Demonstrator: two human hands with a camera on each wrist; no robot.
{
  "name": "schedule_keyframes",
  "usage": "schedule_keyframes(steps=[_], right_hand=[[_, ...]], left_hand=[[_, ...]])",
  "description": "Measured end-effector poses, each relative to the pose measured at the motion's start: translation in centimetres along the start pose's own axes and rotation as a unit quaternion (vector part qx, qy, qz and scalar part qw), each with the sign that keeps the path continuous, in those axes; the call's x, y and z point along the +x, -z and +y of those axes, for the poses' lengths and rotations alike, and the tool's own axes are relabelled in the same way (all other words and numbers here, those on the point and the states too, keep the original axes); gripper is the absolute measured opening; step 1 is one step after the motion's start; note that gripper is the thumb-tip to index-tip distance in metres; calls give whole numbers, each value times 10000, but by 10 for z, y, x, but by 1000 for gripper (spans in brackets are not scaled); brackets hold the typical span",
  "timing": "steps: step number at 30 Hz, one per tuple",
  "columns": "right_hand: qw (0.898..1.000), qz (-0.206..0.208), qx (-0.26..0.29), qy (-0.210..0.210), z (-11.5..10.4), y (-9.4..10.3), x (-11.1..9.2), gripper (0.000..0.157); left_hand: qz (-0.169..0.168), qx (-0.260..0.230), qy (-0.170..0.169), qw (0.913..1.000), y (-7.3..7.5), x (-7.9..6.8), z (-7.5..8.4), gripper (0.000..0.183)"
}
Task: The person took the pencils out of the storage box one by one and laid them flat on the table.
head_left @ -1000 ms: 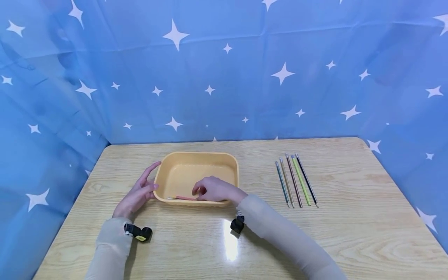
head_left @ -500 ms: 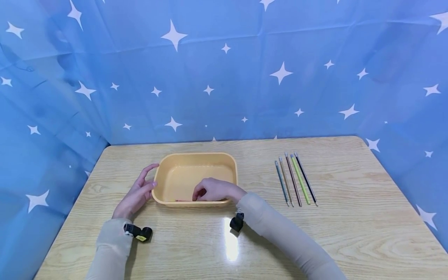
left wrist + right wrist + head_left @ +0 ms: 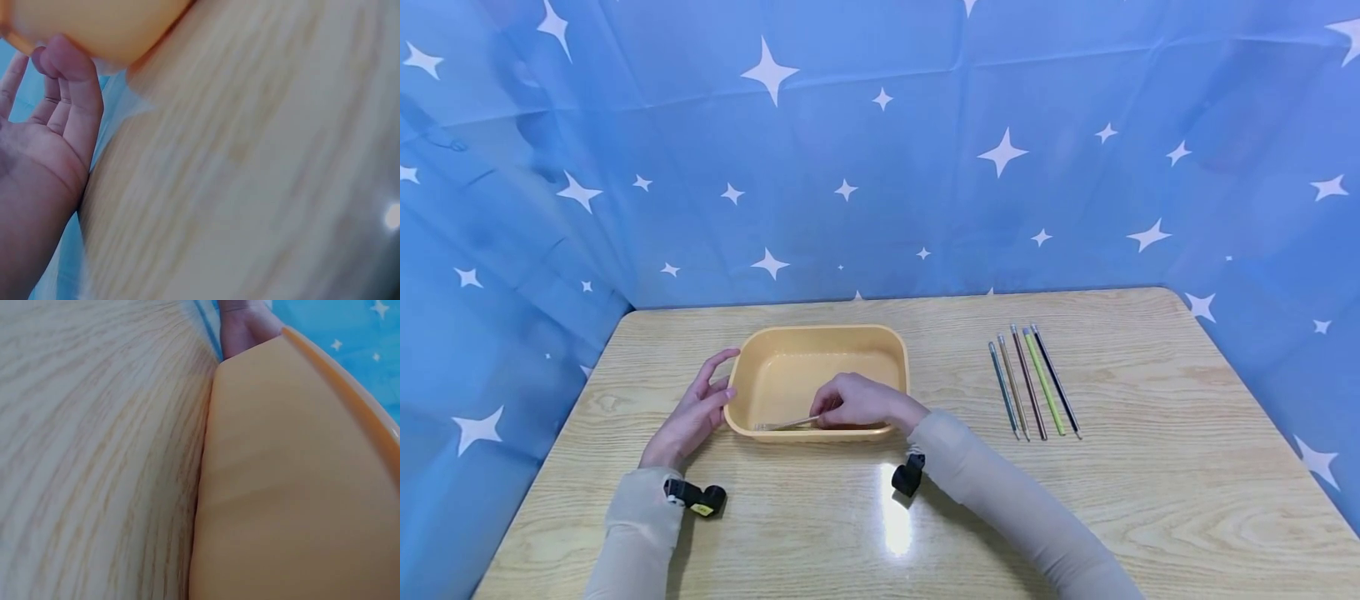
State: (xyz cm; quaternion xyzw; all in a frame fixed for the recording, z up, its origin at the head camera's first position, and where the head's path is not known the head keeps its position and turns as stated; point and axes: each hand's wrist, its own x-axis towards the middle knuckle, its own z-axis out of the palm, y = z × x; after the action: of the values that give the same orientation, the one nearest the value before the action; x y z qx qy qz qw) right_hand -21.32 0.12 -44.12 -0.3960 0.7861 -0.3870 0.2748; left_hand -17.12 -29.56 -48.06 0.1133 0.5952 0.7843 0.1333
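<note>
A shallow yellow-orange plastic tub [image 3: 820, 333] stands on the wooden table in the head view. My right hand [image 3: 861, 400] reaches over its near rim and pinches a thin, pale tan pencil [image 3: 793, 423]. That pencil slants inside the tub along the near wall, its right end hidden by my fingers. On the tub's left side rests my left hand [image 3: 688, 417], fingers fairly straight, thumb at the rim. In the left wrist view, the left thumb [image 3: 75, 59] lies against the tub's outer wall [image 3: 112, 31]. The tub's wall hides my right hand in the right wrist view.
Several pencils lie side by side to the right of the tub: a blue-green pencil [image 3: 1003, 392], a brown pencil [image 3: 1029, 383], a lime-green pencil [image 3: 1044, 383] and a black pencil [image 3: 1056, 383] among them. A blue star-patterned cloth [image 3: 880, 167] hangs behind the table [image 3: 1187, 467].
A reddish pencil showed by my right fingers in the tub earlier; now a pale tan pencil shows there, held in those fingers. My right hand has risen slightly. The left hand stays put.
</note>
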Motion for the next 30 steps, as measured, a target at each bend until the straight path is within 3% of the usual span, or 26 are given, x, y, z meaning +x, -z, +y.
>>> schedule_keyframes(steps=[5,10,18,30], right_hand=[[9989,412,122,-162,-1,1,0,9],[9976,475,399,-301,-2,0,0,9],[9837,596,1652,-391,0,-2,2,17],[9737,627,2125,-535,-3,-1,-1,25]], left_hand=[[-7,-16,-17,10000,0,0,0,58],[23,2,-24,10000,-1,0,0,58],[59,59,-12,10000,-1,0,0,57],[41,69,34,10000,0,1,1,57]])
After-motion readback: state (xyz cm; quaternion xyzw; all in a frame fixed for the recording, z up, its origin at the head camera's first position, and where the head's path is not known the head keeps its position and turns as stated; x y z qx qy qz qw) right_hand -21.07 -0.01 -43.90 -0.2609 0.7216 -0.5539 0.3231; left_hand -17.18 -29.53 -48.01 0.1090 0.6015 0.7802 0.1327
